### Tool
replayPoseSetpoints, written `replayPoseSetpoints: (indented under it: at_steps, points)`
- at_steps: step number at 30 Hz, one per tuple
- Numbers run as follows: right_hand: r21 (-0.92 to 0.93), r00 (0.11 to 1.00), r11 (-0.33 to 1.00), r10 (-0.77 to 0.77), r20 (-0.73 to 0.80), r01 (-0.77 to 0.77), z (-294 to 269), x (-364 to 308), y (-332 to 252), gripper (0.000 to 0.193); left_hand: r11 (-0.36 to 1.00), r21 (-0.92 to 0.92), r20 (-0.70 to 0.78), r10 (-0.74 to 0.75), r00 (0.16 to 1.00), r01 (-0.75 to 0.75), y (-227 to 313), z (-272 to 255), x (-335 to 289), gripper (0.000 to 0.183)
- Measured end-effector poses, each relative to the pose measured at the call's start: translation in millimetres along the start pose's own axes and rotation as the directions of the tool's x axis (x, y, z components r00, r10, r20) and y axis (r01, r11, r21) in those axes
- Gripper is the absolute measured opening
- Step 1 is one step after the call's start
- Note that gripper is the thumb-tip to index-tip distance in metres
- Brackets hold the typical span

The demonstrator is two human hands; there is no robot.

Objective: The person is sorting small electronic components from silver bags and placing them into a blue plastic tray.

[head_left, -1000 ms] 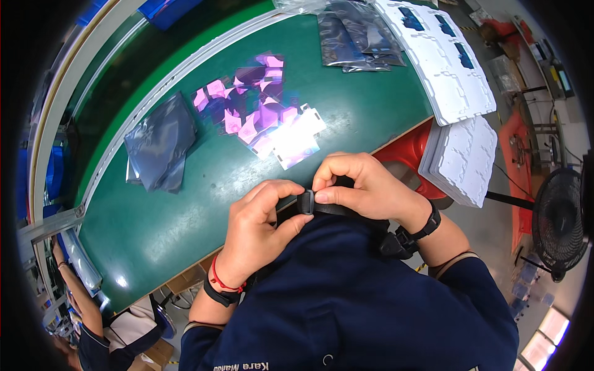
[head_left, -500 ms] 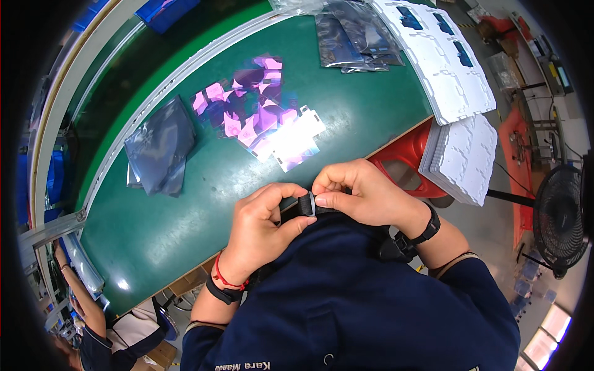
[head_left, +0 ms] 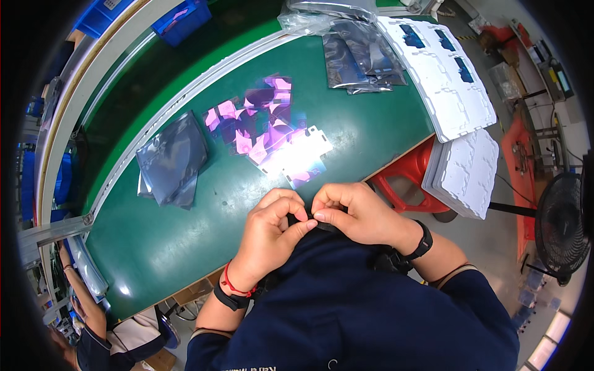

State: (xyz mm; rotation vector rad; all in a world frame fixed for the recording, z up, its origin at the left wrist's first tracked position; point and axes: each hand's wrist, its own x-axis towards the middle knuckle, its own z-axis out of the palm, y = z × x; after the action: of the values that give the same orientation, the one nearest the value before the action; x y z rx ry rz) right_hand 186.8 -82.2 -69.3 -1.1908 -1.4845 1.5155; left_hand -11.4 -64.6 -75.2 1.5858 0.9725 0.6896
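Note:
Close to my body, at the near edge of the green table [head_left: 216, 229], both hands work on a black strap [head_left: 326, 227]. My left hand [head_left: 269, 232] is closed, thumb and forefinger pinched on the strap's end. Beside it, my right hand [head_left: 362, 213] is closed too and grips the strap with thumb and curled fingers. The fingers hide most of the strap, and its grey buckle piece is not visible now. Beyond my hands, glossy purple film pieces [head_left: 260, 139] lie next to a bright reflective cut-out sheet [head_left: 300, 154].
Grey antistatic bags [head_left: 173, 161] lie left, with more bags [head_left: 362, 55] at the back. White trays [head_left: 458, 114] with dark parts stand right, above a tray stack [head_left: 467, 173] and red stool [head_left: 402, 185]. A black fan [head_left: 562, 216] is far right; a co-worker's arm [head_left: 83, 297] shows lower left.
The fingers of both hands have closed in over the strap, covering the grey buckle piece that showed earlier. The view has shifted, so the table things appear slightly lower.

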Motion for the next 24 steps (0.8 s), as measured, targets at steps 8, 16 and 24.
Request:
replayPoseSetpoints:
  at_steps: [8, 16, 24]
  points:
    - [-0.121, 0.996, 0.992, -0.012, 0.087, 0.023, -5.2, 1.0, -5.5, 0.009, 0.983, 0.145, 0.035, 0.107, 0.994, -0.111, 8.3, -9.1, 3.8, 0.014]
    - [-0.578, 0.823, 0.63, -0.55, 0.139, 0.519, -4.6, 9.9, -12.0, 0.025, 0.876, -0.424, 0.145, -0.184, 0.972, 0.229, 0.2, -11.9, 2.5, 0.007]
    - [-0.225, 0.961, 0.938, -0.276, -0.028, 0.263, 4.5, 9.6, -8.4, 0.023, 0.686, -0.659, 0.248, -0.191, 0.95, 0.31, -6.8, -15.5, 3.1, 0.011]
